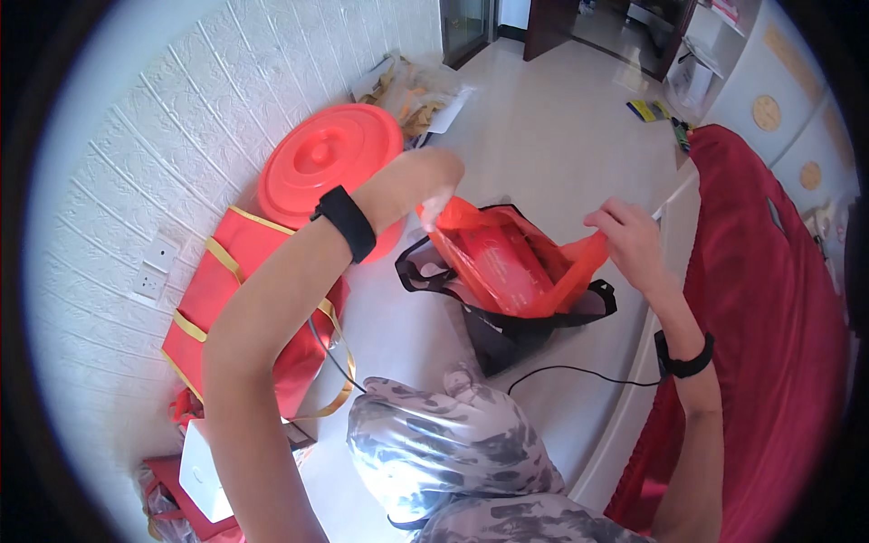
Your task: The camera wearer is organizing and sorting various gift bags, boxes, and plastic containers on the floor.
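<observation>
Between my hands a thin red plastic bag (572, 261) is stretched wide at its mouth. My left hand (438, 195) grips its left edge; part of that hand is turned away from view. The right edge is pinched in the fingers of my right hand (629, 237). Inside the plastic bag lies a red box (509, 267) with pale printing. Around and below it is a larger black-edged bag (507, 337), with its dark handles or rim showing on both sides. A black band circles each of my forearms.
A red lidded bucket (330, 158) and a red tote bag with yellow trim (213, 303) stand along the left wall. Behind the bucket is a clear plastic bag (416, 95) of stuff. Dark red cloth (751, 362) hangs at the right. A thin black cable (579, 368) crosses the floor.
</observation>
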`<action>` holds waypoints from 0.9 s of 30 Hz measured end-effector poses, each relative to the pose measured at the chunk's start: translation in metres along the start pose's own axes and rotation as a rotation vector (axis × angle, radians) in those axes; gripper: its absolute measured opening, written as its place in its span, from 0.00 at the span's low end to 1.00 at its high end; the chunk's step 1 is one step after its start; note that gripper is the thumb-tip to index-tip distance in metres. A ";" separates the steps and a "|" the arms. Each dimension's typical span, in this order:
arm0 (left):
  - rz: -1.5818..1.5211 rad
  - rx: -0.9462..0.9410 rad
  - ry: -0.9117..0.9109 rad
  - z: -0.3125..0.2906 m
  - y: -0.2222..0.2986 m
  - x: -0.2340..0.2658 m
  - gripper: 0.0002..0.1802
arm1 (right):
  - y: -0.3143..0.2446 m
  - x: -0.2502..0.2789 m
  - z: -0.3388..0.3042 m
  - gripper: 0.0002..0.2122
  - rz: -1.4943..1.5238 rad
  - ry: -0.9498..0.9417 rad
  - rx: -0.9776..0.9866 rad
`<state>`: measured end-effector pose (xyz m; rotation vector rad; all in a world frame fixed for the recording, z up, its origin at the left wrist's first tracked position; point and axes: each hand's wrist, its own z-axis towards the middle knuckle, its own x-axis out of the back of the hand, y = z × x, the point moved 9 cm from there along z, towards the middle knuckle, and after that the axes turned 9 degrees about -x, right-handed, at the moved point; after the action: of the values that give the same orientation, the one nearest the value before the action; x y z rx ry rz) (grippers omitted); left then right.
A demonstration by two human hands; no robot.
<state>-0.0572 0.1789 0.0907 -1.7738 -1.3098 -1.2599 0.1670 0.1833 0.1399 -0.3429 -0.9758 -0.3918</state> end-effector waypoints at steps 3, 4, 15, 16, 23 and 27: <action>0.218 0.112 -0.033 -0.005 -0.006 -0.002 0.18 | 0.000 -0.006 0.006 0.09 -0.040 -0.036 -0.006; -0.081 0.005 0.196 -0.009 0.001 0.016 0.17 | -0.006 -0.009 0.008 0.09 -0.002 -0.047 -0.017; -0.562 -0.395 0.732 -0.004 0.072 0.055 0.12 | -0.002 -0.084 0.039 0.21 1.121 0.011 -0.390; -0.660 -0.512 0.773 -0.010 0.079 0.057 0.11 | -0.001 -0.081 0.039 0.17 1.254 0.020 -0.407; -0.705 -0.242 1.151 -0.047 0.046 0.041 0.12 | -0.008 -0.079 0.049 0.09 1.078 -0.080 -0.372; -0.869 0.291 1.307 -0.081 -0.041 -0.083 0.19 | 0.003 -0.058 0.054 0.10 1.107 0.098 -0.560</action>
<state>-0.1285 0.0914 0.0421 0.1087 -1.2450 -1.9575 0.1005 0.2199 0.1185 -1.2752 -0.4440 0.3497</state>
